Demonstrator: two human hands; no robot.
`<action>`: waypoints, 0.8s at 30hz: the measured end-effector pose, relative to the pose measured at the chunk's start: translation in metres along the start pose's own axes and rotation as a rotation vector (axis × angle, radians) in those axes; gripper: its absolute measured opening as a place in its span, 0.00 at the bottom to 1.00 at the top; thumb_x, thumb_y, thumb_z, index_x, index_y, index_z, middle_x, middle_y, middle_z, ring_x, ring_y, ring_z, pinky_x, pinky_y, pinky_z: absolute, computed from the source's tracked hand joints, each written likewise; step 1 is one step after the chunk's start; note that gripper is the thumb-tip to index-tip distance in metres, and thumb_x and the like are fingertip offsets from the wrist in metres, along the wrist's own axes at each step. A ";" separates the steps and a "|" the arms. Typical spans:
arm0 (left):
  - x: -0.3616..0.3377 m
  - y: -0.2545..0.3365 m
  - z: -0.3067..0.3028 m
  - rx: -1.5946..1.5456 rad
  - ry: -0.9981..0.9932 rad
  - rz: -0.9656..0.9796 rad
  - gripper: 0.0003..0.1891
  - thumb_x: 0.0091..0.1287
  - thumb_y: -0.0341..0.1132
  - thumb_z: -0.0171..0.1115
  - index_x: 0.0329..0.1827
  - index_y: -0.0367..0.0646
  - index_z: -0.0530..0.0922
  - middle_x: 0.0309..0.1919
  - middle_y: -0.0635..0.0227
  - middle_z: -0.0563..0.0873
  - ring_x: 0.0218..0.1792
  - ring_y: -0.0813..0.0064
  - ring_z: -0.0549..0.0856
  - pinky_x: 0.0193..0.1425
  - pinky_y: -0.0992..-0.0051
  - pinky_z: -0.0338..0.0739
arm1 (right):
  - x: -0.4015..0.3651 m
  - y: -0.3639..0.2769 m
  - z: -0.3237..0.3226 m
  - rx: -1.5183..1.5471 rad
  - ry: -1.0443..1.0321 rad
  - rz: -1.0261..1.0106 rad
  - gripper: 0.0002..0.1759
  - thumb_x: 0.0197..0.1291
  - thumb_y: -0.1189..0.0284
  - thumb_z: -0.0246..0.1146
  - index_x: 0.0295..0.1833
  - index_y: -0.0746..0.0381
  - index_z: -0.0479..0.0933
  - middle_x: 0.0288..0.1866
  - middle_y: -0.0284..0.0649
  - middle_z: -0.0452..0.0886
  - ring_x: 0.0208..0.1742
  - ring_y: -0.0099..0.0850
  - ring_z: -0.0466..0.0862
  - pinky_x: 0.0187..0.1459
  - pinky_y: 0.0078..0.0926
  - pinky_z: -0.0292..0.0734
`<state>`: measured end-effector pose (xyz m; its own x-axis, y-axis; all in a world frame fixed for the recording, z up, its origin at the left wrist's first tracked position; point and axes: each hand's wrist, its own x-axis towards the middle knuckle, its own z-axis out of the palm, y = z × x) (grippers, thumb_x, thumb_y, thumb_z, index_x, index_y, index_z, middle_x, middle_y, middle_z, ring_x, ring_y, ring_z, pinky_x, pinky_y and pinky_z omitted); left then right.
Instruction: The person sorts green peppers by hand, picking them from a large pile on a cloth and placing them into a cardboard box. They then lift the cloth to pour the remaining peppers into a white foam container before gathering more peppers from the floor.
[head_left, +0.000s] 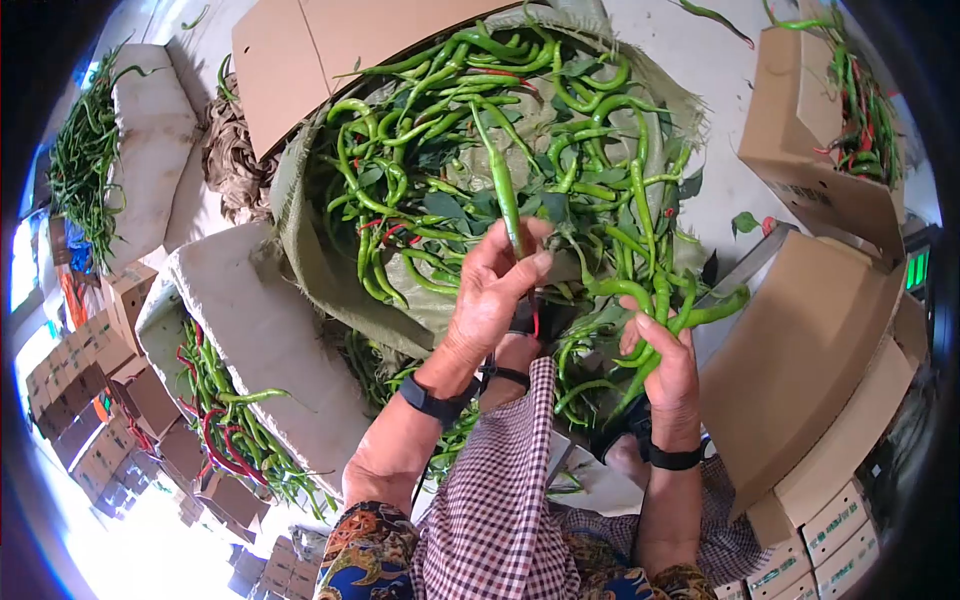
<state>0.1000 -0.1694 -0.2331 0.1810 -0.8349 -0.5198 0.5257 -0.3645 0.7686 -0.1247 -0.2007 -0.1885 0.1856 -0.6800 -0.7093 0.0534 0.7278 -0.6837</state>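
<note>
Between the thumb and fingers of my left hand (493,290) is a long green chili pepper (502,185), held upright by its lower part. My right hand (664,362) is closed around a bunch of curved green chili peppers (690,305) that stick out on both sides of the fingers. Both hands are above a large woven sack (310,255) with its mouth spread wide. Inside it lies a heap of green chili peppers (400,140) mixed with dark leaves and a few red peppers.
A cardboard sheet (345,50) leans at the sack's far edge. An open cardboard box (800,350) stands at right, with a box of peppers (830,190) behind it. At left are white foam-like slabs (255,330) beside more green and red peppers (225,410). Several cartons (90,370) are stacked farther left.
</note>
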 end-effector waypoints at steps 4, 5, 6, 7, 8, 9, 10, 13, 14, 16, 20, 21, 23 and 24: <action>0.008 0.026 0.012 0.220 -0.180 0.247 0.24 0.65 0.26 0.62 0.66 0.38 0.73 0.54 0.63 0.84 0.36 0.79 0.80 0.44 0.78 0.79 | -0.015 -0.006 -0.015 0.007 -0.014 0.021 0.18 0.60 0.72 0.61 0.52 0.72 0.76 0.35 0.40 0.81 0.30 0.26 0.76 0.37 0.27 0.72; 0.007 0.033 0.012 0.139 -0.275 0.073 0.23 0.65 0.26 0.62 0.65 0.37 0.74 0.53 0.62 0.84 0.35 0.79 0.81 0.43 0.78 0.79 | -0.019 -0.007 -0.021 0.053 -0.038 0.063 0.18 0.60 0.72 0.61 0.52 0.72 0.76 0.36 0.40 0.81 0.30 0.26 0.75 0.36 0.27 0.72; 0.006 0.038 0.013 0.061 -0.367 -0.102 0.21 0.66 0.26 0.62 0.63 0.36 0.75 0.53 0.60 0.84 0.35 0.79 0.81 0.42 0.78 0.80 | -0.023 -0.009 -0.025 0.100 -0.064 0.103 0.17 0.60 0.72 0.61 0.51 0.72 0.76 0.38 0.41 0.81 0.29 0.26 0.75 0.35 0.27 0.72; 0.009 0.031 0.011 0.054 -0.432 -0.130 0.16 0.66 0.26 0.63 0.57 0.36 0.78 0.46 0.61 0.86 0.33 0.79 0.83 0.40 0.78 0.80 | -0.024 -0.008 -0.028 0.109 -0.059 0.096 0.17 0.60 0.72 0.61 0.51 0.72 0.76 0.38 0.41 0.81 0.29 0.26 0.75 0.35 0.27 0.72; 0.008 0.029 0.009 0.060 -0.444 -0.132 0.16 0.66 0.26 0.63 0.57 0.36 0.78 0.46 0.61 0.86 0.33 0.79 0.83 0.40 0.78 0.80 | -0.024 -0.007 -0.031 0.140 -0.074 0.104 0.17 0.60 0.72 0.61 0.51 0.72 0.77 0.36 0.40 0.81 0.28 0.26 0.75 0.35 0.27 0.71; 0.005 0.031 0.007 0.090 -0.455 -0.168 0.13 0.67 0.27 0.63 0.53 0.35 0.79 0.40 0.66 0.86 0.33 0.80 0.83 0.40 0.79 0.79 | -0.026 -0.005 -0.036 0.170 -0.086 0.115 0.16 0.60 0.72 0.61 0.50 0.71 0.77 0.34 0.40 0.80 0.28 0.26 0.75 0.34 0.27 0.71; 0.002 0.033 0.009 0.122 -0.464 -0.203 0.10 0.68 0.28 0.63 0.50 0.34 0.81 0.34 0.70 0.86 0.33 0.81 0.83 0.39 0.80 0.79 | -0.029 -0.005 -0.040 0.179 -0.075 0.111 0.16 0.60 0.72 0.61 0.50 0.71 0.77 0.34 0.40 0.80 0.28 0.26 0.75 0.34 0.27 0.71; -0.009 0.047 0.018 0.208 -0.480 -0.175 0.05 0.68 0.28 0.63 0.43 0.36 0.82 0.30 0.73 0.85 0.30 0.84 0.82 0.37 0.80 0.77 | -0.033 -0.009 -0.044 0.184 -0.103 0.088 0.16 0.59 0.70 0.62 0.49 0.70 0.79 0.27 0.36 0.77 0.27 0.25 0.75 0.33 0.24 0.69; -0.012 0.051 0.020 0.272 -0.480 -0.189 0.05 0.68 0.28 0.63 0.42 0.36 0.82 0.30 0.74 0.84 0.30 0.85 0.81 0.36 0.81 0.76 | -0.036 -0.011 -0.044 0.190 -0.103 0.081 0.16 0.59 0.70 0.62 0.49 0.70 0.79 0.27 0.36 0.77 0.27 0.25 0.75 0.33 0.24 0.69; -0.013 0.055 0.023 0.528 -0.472 -0.144 0.06 0.63 0.25 0.63 0.41 0.36 0.81 0.34 0.67 0.86 0.32 0.80 0.84 0.37 0.77 0.78 | -0.040 -0.017 -0.042 0.144 -0.048 0.042 0.13 0.60 0.71 0.63 0.47 0.69 0.79 0.27 0.36 0.77 0.27 0.23 0.74 0.33 0.23 0.69; -0.016 0.054 0.030 1.415 -0.309 0.588 0.10 0.55 0.26 0.65 0.40 0.37 0.78 0.28 0.59 0.81 0.25 0.73 0.79 0.33 0.70 0.74 | -0.050 -0.015 -0.013 0.011 -0.027 0.003 0.07 0.60 0.73 0.65 0.40 0.64 0.77 0.28 0.35 0.79 0.25 0.21 0.74 0.29 0.22 0.68; -0.018 0.057 0.031 1.270 -0.254 0.494 0.08 0.57 0.26 0.64 0.40 0.38 0.78 0.26 0.62 0.80 0.25 0.75 0.78 0.32 0.71 0.73 | -0.049 -0.013 -0.012 -0.006 -0.033 -0.023 0.08 0.60 0.72 0.65 0.41 0.64 0.78 0.27 0.34 0.78 0.25 0.21 0.74 0.28 0.22 0.68; -0.011 0.058 0.026 0.752 -0.214 0.030 0.04 0.65 0.30 0.61 0.37 0.39 0.78 0.24 0.73 0.79 0.25 0.81 0.77 0.31 0.77 0.71 | -0.050 -0.017 -0.021 0.059 -0.031 -0.029 0.10 0.60 0.71 0.65 0.43 0.67 0.79 0.23 0.31 0.74 0.25 0.21 0.73 0.29 0.22 0.68; -0.015 0.075 0.026 0.576 -0.340 -0.169 0.07 0.68 0.34 0.60 0.39 0.40 0.78 0.27 0.76 0.80 0.28 0.85 0.77 0.32 0.81 0.70 | -0.048 -0.017 -0.030 0.143 -0.060 0.029 0.13 0.61 0.70 0.65 0.45 0.68 0.79 0.22 0.30 0.71 0.25 0.21 0.73 0.31 0.23 0.67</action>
<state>0.1151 -0.1947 -0.1583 -0.1853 -0.7958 -0.5765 -0.0187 -0.5837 0.8118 -0.1636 -0.1831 -0.1484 0.2470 -0.6552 -0.7139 0.1856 0.7551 -0.6288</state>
